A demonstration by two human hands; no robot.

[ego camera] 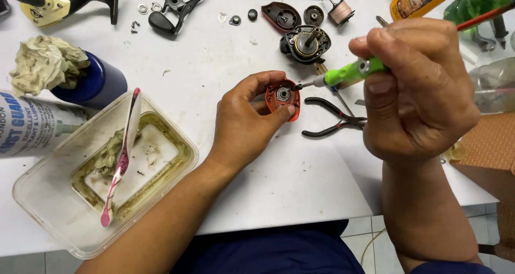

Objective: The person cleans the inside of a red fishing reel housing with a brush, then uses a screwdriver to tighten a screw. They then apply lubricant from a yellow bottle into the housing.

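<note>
My left hand [248,122] grips a small orange reel side plate [282,98] with a round metal bearing in its middle, held just above the white table [279,177]. My right hand [416,89] is closed around a green-handled screwdriver [354,71] whose thin metal tip touches the plate's upper right edge. A thin red stick [483,17] also juts out from behind the right hand's fingers. Behind the plate lies the dark reel body [304,42] with a brass gear showing.
Black-handled pliers [332,118] lie right of the plate. A clear plastic tub [102,172] with a pink toothbrush [122,156] sits front left, a spray can [32,125] and rag-topped blue bottle [91,83] behind it. Reel parts, washers, a spool [340,11] and bottles crowd the far edge.
</note>
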